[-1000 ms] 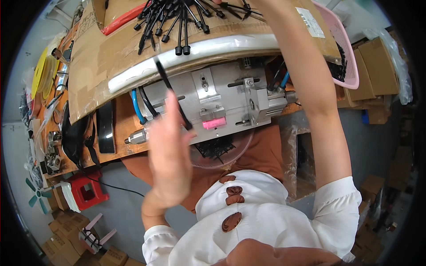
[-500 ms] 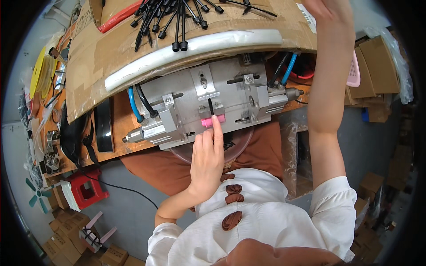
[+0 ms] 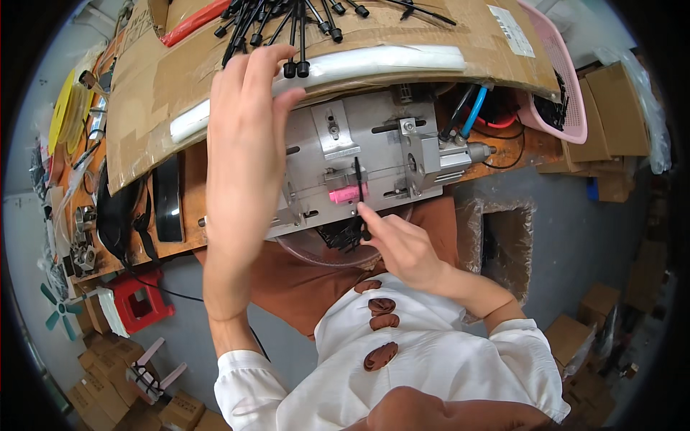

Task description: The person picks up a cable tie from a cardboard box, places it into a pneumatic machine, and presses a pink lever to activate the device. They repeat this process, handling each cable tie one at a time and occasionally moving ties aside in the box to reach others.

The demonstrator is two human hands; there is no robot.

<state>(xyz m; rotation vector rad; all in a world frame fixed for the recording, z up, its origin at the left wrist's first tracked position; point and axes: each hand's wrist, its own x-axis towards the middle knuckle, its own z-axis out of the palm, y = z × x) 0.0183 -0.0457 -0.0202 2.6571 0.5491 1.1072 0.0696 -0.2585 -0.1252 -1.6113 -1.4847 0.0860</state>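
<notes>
My left hand [image 3: 248,136] is raised over the left of the metal fixture, its fingertips beside the pile of black rods with knobbed ends [image 3: 302,68]. Its thumb stands apart from the fingers, and nothing shows in its grasp. Low in front of the fixture, my right hand [image 3: 408,248] pinches a thin black rod [image 3: 359,176] between thumb and forefinger. That rod points up and away, passing in front of a pink block [image 3: 345,195] on the fixture's metal plate [image 3: 309,151]. Whether rod and block touch, I cannot tell.
A cardboard sheet [image 3: 144,129] with a white foam strip [image 3: 402,59] overhangs the fixture. Below its front edge, a clear bowl [image 3: 302,251] with black pieces rests at my lap. A pink basket [image 3: 575,108] stands right, and an air cylinder [image 3: 449,154] with hoses sits on the fixture.
My left hand has left the pink block and moved up and left to the pile of rods. My right hand has come down from the far right and now holds a black rod before the block.
</notes>
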